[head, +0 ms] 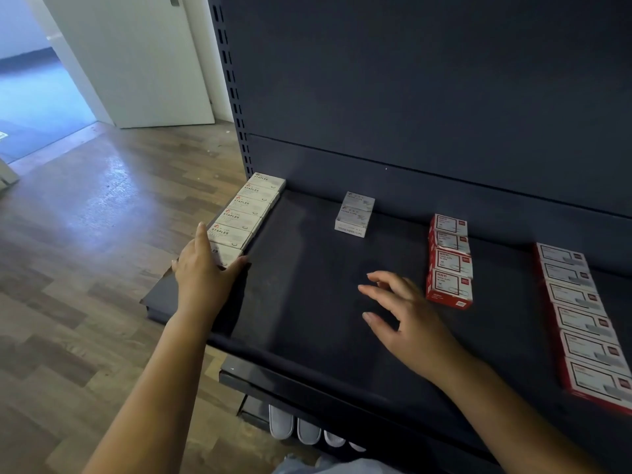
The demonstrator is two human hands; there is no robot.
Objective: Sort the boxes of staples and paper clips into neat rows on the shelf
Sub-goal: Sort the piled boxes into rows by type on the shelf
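A row of several white staples boxes (248, 208) runs along the left edge of the dark shelf (301, 302). My left hand (201, 271) grips the nearest box of that row (224, 254), fingers on its left side and thumb at its front. Two grey paper clip boxes (354, 213) sit at the middle back. A row of several red-and-white boxes (449, 260) stands right of centre, and a longer red-and-white row (581, 323) lies at the far right. My right hand (400, 313) hovers over the shelf, fingers spread, holding nothing, just left of the nearest red box.
The shelf's dark back panel (427, 97) rises behind the boxes, with a slotted upright (232, 90) at its left. Wooden floor (85, 251) and a white door (136, 63) lie to the left. Pale slippers (297, 427) show under the shelf's front edge.
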